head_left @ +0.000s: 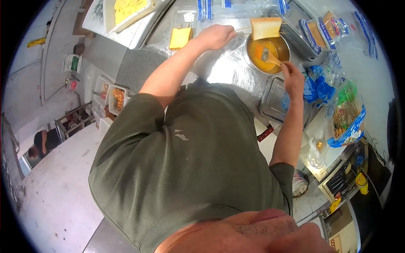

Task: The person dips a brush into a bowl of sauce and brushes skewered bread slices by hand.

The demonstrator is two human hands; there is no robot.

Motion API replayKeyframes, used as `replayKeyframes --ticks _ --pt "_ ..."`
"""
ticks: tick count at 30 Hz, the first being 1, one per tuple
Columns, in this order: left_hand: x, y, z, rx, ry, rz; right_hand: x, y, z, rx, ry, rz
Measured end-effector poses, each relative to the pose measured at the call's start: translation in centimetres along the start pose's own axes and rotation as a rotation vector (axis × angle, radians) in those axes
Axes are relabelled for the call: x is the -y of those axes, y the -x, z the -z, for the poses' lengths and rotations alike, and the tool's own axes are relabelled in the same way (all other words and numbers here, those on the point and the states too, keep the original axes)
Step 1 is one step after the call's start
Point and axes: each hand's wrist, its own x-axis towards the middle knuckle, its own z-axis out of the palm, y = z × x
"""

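Observation:
My left hand (217,37) pinches thin wooden skewers that run through a slice of white bread (266,28), which it holds out over the far rim of a metal pot (247,61). Orange-yellow liquid (262,65) lies in the pot. In my right hand (292,79) is the wooden handle of a flat brush (270,57), its bristle end over the liquid, below the bread. Beside my left forearm lies a yellow-topped slice of bread on skewers (180,39). A lidded metal tray (274,95) sits near my right wrist.
A white tub of yellow slices (126,12) stands at upper left. On the right are bagged bread (320,31), blue plastic wrapping (318,86) and a bag of skewers (348,116). A red-handled knife (265,133) lies close to my body. Another person (44,141) is far left.

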Motion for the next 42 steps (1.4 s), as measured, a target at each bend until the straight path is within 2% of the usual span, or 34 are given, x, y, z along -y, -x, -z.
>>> replayKeyframes --ticks 4,7,11,14,17,20,23,24,27,31,36,39,42 --pt "-0.8 -0.7 -0.3 0.060 -0.053 -0.014 0.3 1.6 2.5 -0.166 -0.195 -0.025" --pt "-1.5 -1.0 -0.6 0.078 -0.061 -0.072 1.2 1.0 3.0 -0.172 -0.238 0.018" --pt "-2.1 -1.3 -0.3 0.129 -0.055 -0.118 0.6 -0.2 2.2 -0.245 -0.154 0.057" --pt "-1.2 -1.2 -0.2 0.128 -0.087 -0.111 0.8 0.3 3.3 -0.299 0.005 -0.031" --pt "-1.1 -0.9 0.2 0.135 -0.097 -0.060 1.2 2.0 3.3 -0.352 -0.034 0.006" --pt "-1.1 -0.8 -0.5 0.137 -0.074 -0.063 1.5 2.2 1.8 -0.317 -0.229 0.058" --pt "-1.6 -0.6 -0.6 0.133 -0.061 -0.074 1.5 1.5 0.3 -0.299 -0.241 0.020" --pt "-1.7 -0.6 -0.3 0.124 -0.058 -0.068 0.5 1.2 0.2 -0.295 -0.221 -0.060" --pt "-0.4 0.0 0.1 0.061 -0.044 -0.046 0.1 1.8 0.4 -0.305 -0.064 -0.097" --pt "0.1 0.4 0.3 0.065 -0.027 0.001 0.9 0.1 -1.4 -0.089 0.377 -0.060" --pt "-0.4 0.6 -0.6 0.015 0.010 0.005 3.4 -3.4 -6.4 0.167 0.575 -0.059" --pt "-0.5 0.7 -0.7 -0.009 0.020 0.041 2.9 -3.1 -5.1 0.052 0.399 -0.032" --pt "-0.8 0.8 -0.8 -0.005 0.031 0.077 1.3 -0.2 -2.9 -0.206 0.044 -0.138"
